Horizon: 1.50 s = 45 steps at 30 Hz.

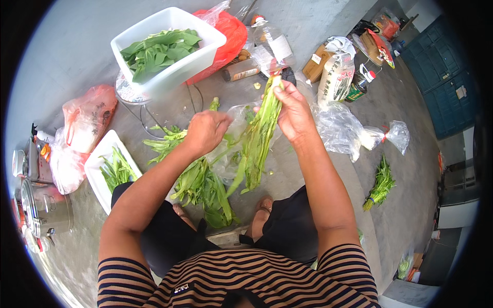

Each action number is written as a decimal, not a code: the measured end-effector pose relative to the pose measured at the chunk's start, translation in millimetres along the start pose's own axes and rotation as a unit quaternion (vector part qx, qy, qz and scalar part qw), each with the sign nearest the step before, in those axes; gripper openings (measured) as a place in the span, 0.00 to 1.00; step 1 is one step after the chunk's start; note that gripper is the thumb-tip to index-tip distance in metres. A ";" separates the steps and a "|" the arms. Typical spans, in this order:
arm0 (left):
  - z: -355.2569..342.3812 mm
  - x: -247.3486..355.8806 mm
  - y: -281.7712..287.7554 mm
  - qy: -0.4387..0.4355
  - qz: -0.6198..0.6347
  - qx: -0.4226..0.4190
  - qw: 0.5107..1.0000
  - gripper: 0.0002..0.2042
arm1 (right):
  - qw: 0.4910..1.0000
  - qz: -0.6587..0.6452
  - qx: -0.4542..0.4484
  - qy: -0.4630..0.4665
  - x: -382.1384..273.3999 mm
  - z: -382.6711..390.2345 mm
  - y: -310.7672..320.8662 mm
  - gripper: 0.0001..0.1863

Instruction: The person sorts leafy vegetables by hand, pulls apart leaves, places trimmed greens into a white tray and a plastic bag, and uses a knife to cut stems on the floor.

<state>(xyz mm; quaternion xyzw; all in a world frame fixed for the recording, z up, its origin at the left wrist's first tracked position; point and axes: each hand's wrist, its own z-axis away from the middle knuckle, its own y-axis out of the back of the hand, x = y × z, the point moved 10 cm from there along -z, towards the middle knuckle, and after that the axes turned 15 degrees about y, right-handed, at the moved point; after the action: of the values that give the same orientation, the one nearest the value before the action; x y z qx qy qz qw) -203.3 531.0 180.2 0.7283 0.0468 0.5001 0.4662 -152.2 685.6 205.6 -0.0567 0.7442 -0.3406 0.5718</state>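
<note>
My right hand (pixel 290 110) grips the stem end of a long bunch of leafy greens (pixel 257 143), which hangs down before me. My left hand (pixel 208 128) is to its left with curled fingers, their tips blurred; what they hold, if anything, is unclear. Loose greens (pixel 205 192) lie below, between my legs, partly over a clear plastic sheet. At the left a white tray (pixel 96 171) holds narrow green stalks, and above, a white tub (pixel 169 79) holds broad leaves. A tied bundle of greens (pixel 379 182) lies on the floor at the right.
Pink bags (pixel 87 120) and metal pots (pixel 46 205) stand at the left. Behind the tub are a red bag (pixel 226 36) and bottles (pixel 241 69). A white sack (pixel 335 82), cardboard, another bottle and clear bags (pixel 339 131) are at upper right, beside a teal door (pixel 436 77).
</note>
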 end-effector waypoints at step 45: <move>13.7 -14.3 -28.3 0.084 0.246 -0.185 0.948 0.13 | 0.975 0.192 -0.050 -0.101 67.6 3.1 -0.2 0.13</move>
<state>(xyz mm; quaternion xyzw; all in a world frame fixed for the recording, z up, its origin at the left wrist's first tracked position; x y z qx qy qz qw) -188.5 530.6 149.0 0.5734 -0.1886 0.6583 0.4498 -172.5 652.1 150.4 0.0252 0.6959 -0.1792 0.6950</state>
